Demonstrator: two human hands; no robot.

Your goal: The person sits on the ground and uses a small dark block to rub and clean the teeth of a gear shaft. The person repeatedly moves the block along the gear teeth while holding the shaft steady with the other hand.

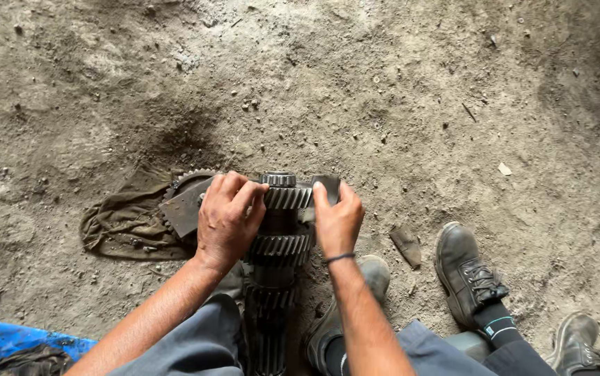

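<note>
Keep the upright gear shaft (277,278) steady between the legs on the dirt floor (383,90) while the left hand (227,221) and right hand (337,221), fingers curled, grip the flat metal plate (183,207) spanning its top gear (287,198) from 9 to 3 o'clock.

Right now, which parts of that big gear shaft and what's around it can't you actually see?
- Gear shaft, head view: lower end cut off by the bottom edge.
- Flat metal piece: middle hidden by the left hand and right hand.
- Toothed gear behind it: mostly hidden by the piece.
- Blue object: cut off bottom left.
</note>
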